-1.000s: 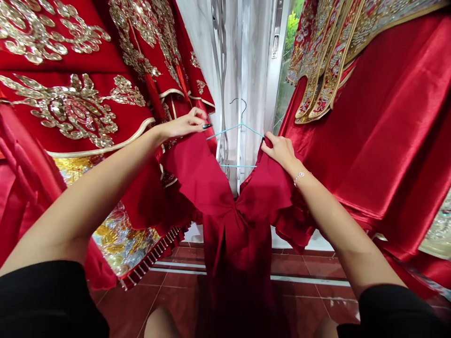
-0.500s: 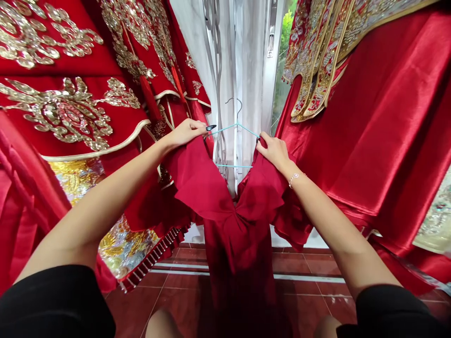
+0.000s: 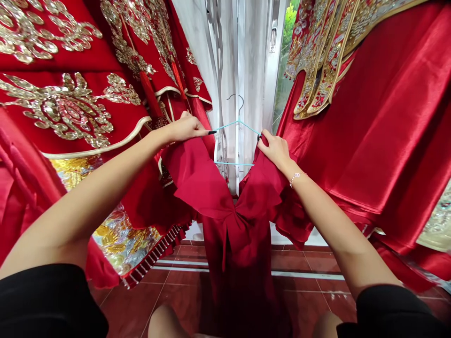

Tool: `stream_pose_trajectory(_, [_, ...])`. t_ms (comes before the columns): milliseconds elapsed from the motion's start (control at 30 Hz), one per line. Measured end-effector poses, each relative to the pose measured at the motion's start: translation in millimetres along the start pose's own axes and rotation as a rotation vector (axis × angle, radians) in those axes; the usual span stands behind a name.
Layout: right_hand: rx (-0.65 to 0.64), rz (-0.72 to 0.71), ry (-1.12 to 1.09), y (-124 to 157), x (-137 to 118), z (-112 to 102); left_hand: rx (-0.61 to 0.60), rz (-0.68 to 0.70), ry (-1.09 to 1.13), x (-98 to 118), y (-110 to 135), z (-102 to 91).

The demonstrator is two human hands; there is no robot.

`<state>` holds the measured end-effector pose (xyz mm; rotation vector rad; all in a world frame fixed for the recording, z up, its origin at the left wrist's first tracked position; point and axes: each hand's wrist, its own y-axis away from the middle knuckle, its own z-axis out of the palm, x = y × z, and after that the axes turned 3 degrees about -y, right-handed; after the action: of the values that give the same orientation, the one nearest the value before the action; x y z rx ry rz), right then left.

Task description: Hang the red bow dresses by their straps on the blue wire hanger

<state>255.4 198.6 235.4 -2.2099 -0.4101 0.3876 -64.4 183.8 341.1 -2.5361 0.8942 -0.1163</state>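
A plain dark red dress [image 3: 232,220] hangs in front of me on a thin light-blue wire hanger [image 3: 235,126] with a metal hook. My left hand [image 3: 186,128] is closed on the dress's left shoulder at the hanger's left arm. On the other side, my right hand [image 3: 275,148] grips the right shoulder of the dress where it meets the hanger. The deep V neckline opens between my hands, and the skirt drops down to the floor between my knees.
Red garments with gold embroidery [image 3: 70,108] hang close on the left, one with a sequined hem. Shiny red satin robes [image 3: 380,131] hang on the right. White sheer curtains [image 3: 246,61] and a window frame stand behind. Red floor tiles [image 3: 303,277] lie below.
Both hands stay on the dress's shoulders. The hanger and dress have shifted slightly, and my left fingers have slid a little along the hanger's left arm.
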Motion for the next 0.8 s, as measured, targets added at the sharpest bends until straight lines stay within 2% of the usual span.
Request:
stream_pose_trajectory(67, [-0.002,0.001,0.003,0.5,-0.6,-0.7,-0.074,-0.016,-0.032,1.0,-11.2,0.3])
stream_pose_trajectory(100, [-0.007,0.004,0.007,0.8,-0.9,-1.2,-0.068,-0.023,-0.043,4.0,-14.6,1.7])
stream_pose_trajectory(167, [-0.015,0.012,0.014,1.2,-1.3,-1.7,0.035,-0.016,-0.063,14.0,-15.5,6.3])
stream_pose_trajectory(267, [-0.014,0.014,0.016,1.5,-1.7,-0.1,0.262,0.021,-0.097,31.4,-9.9,13.8])
stream_pose_trajectory(333, [-0.010,0.010,0.016,1.3,-2.0,2.0,0.328,0.024,-0.108,39.4,-10.1,17.2])
stream_pose_trajectory(400, [-0.010,0.009,0.018,1.2,-2.5,3.6,0.325,0.020,-0.112,44.1,-15.8,19.9])
stream_pose_trajectory(500, [-0.019,0.020,0.026,1.4,-3.4,4.0,0.257,0.080,-0.085,46.5,-25.5,23.9])
stream_pose_trajectory(567, [-0.017,0.026,0.024,2.1,-4.0,3.2,0.283,0.108,-0.005,43.8,-24.6,24.9])
stream_pose_trajectory(633, [-0.009,0.024,0.001,3.2,-3.9,2.3,0.378,0.051,0.112,36.2,-14.5,24.0])
stream_pose_trajectory(700, [-0.009,0.019,-0.042,4.1,-2.7,1.5,0.416,-0.083,0.202,25.6,2.6,23.3])
stream_pose_trajectory(800, [-0.038,0.019,-0.120,3.2,0.7,-1.2,0.248,-0.293,0.123,14.0,28.4,28.3])
